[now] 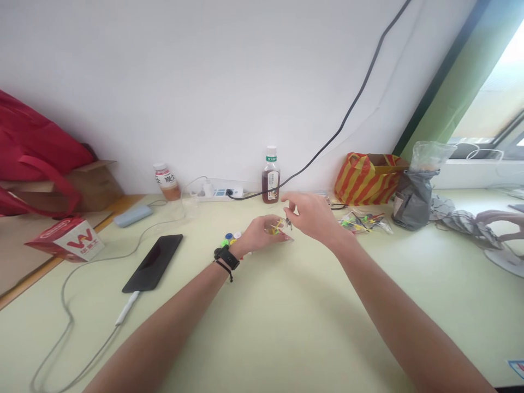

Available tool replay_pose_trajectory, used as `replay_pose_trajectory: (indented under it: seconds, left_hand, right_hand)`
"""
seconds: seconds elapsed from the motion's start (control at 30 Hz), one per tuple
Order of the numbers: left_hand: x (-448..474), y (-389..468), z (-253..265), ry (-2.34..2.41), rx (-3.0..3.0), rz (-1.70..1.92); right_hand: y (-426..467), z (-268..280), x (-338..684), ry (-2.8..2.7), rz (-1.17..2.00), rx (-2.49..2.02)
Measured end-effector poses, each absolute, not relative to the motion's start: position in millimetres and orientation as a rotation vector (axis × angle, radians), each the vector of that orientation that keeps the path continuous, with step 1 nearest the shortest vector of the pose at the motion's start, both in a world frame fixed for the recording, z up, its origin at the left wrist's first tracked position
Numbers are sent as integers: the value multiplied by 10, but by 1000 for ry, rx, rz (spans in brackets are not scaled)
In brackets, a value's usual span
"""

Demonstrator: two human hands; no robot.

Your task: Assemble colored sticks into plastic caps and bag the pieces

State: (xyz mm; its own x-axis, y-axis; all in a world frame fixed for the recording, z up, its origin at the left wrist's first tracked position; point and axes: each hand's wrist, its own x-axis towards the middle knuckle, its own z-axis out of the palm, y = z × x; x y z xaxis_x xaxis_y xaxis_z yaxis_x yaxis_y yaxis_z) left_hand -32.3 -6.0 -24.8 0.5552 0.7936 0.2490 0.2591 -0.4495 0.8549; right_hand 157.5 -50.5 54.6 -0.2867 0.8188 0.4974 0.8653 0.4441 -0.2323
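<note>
My left hand [262, 234] is closed around a small clear item with thin yellow parts [279, 225]; its exact kind is too small to make out. Just right of it, my right hand [309, 215] has its fingers bent in a pinch close to the yellow parts. A tiny dark piece [288, 222] shows at those fingertips. Behind my left wrist, partly hidden, lie small round colored pieces [229, 237] in blue, yellow, green and white. Beyond my right hand spreads a pile of small colored parts and clear bags [364, 221].
A dark drink bottle [271, 177], a power strip [223, 195] and another bottle [167, 183] stand along the wall. Left are a phone [153, 263] on its cable and a red-white box [67, 240]. Right are a striped bag [364, 177], a grey bag [413, 202] and another person's hand [503, 221].
</note>
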Motion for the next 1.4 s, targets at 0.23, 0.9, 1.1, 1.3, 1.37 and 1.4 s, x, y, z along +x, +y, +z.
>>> replay_pose_trajectory:
  seconds: [0.23,0.9,1.1,1.3,1.37,1.4]
  left_hand:
    - [-295,-157,-217,820,1914,790]
    - [-442,-945,-390,836,1603,817]
    - [-425,-961,-402,838,1601,850]
    - [-432,-983,-419,791,1507,844]
    - [-436,-977,-433,776,1503,848]
    - [-437,-971,-439,774,1491,857]
  right_hand:
    - [-510,590,1633,-1975,-75,-1305]
    - [-946,-220,1738,-1698,736,-966]
    - [-1013,-252,1673,-1821,182,-933]
    - [-983,-320,1668,-1866,180,-997]
    - [-965,-315,1673,-1820,307,-994]
    - [-959,-303,1677,-1789,377,-993]
